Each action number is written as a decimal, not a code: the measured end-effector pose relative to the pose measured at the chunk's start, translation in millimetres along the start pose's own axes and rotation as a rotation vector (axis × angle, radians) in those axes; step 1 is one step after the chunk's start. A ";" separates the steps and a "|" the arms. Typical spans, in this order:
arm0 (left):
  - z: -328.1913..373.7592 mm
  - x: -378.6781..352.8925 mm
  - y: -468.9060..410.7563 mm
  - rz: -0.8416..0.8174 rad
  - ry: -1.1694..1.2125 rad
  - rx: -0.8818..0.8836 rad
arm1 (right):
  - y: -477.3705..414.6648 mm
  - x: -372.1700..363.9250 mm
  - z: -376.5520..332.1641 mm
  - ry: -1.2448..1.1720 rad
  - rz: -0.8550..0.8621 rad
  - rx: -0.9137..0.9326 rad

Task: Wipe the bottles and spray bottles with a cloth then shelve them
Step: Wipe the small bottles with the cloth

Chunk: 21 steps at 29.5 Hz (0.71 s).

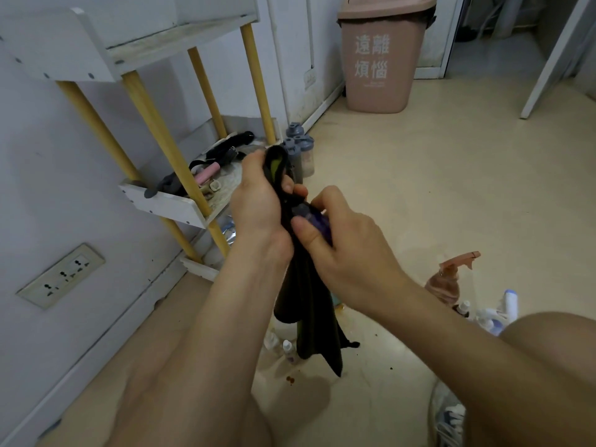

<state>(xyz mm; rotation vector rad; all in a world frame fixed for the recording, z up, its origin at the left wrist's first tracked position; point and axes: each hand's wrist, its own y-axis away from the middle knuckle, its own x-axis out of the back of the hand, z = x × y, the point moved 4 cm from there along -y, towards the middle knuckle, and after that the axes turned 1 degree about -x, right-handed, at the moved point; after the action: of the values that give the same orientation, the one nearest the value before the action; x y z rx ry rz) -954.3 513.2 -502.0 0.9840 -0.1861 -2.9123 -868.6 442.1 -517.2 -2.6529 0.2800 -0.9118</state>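
My left hand grips a dark cloth that hangs down between my forearms. My right hand holds a small purple bottle, mostly wrapped in that cloth. A pink spray bottle stands on the floor at the right, with white and blue bottles beside it. Small clear bottles stand on the floor under the cloth. Grey-capped bottles stand by the shelf unit on the left.
The white shelf unit has yellow wooden legs, and its middle shelf holds dark and pink items. A pink waste bin stands against the far wall. A wall socket sits low on the left. My knee fills the lower right.
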 end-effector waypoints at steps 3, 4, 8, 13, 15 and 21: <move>0.8 -6.1 5.4 -0.198 -0.016 0.059 | 2.1 -4.0 10.5 -0.837 -0.198 -0.503; 2.4 -8.7 8.2 -0.269 -0.021 0.062 | 6.3 -5.9 10.4 -1.045 -0.303 -0.649; 6.8 -11.9 12.4 -0.291 0.000 0.031 | 7.8 0.4 4.3 -1.086 -0.356 -0.704; -2.5 -4.6 7.3 -0.003 -0.013 -0.037 | 6.9 6.7 -4.4 0.416 0.112 0.120; -3.9 -3.0 5.9 -0.001 0.000 -0.002 | 6.5 3.6 -1.9 0.359 0.093 0.070; 8.4 -15.5 12.2 -0.365 -0.034 0.046 | 10.4 -1.3 5.2 -1.186 -0.496 -0.752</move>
<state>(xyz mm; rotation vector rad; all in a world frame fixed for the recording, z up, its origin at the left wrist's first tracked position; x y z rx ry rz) -946.9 503.3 -484.5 1.0777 -0.0826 -3.2676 -867.1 434.0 -525.6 -3.4240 -0.4224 0.9695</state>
